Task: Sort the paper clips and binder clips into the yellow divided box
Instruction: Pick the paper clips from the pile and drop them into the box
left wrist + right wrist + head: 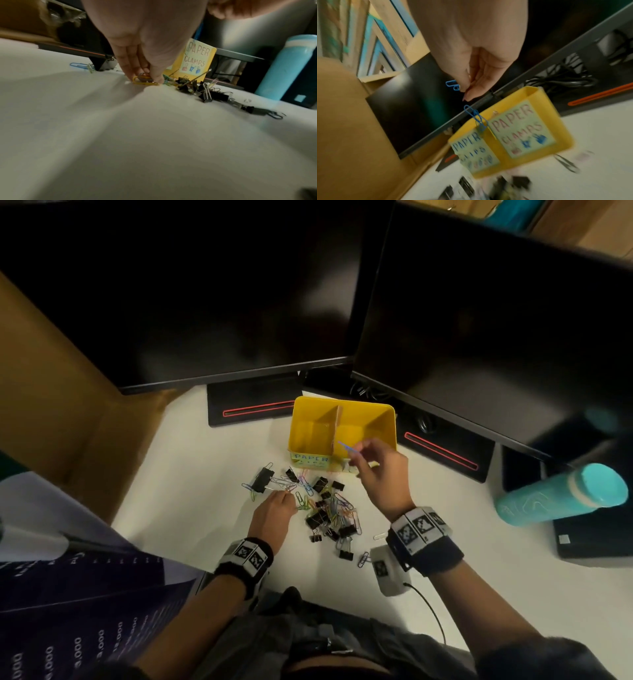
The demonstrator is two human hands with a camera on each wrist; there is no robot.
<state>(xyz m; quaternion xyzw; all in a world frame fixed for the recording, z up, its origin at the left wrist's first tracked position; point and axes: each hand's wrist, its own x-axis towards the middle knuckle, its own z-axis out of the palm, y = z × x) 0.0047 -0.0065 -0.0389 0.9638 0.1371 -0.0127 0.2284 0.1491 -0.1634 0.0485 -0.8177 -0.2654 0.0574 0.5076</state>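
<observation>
The yellow divided box (380, 419) stands behind the pile, labelled "PAPER CLIPS" on the left half and "PAPER CLAMPS" (197, 59) on the right; both compartments look empty. My right hand (356, 454) hovers over its front edge and pinches a blue paper clip (345, 446) (452, 83). A second blue clip (476, 119) shows in the air below the fingers, by the divider; I cannot tell whether it hangs or falls. My left hand (291, 503) is down at the left of the mixed pile (329, 508), thumb and fingers pinching a yellow paper clip (145, 83) that lies on the table.
Two dark monitors (212, 296) stand close behind the box on stands with red stripes. A teal bottle (561, 494) is at the right, a cardboard box (51, 412) at the left. A white device (387, 571) with a cable lies under my right wrist.
</observation>
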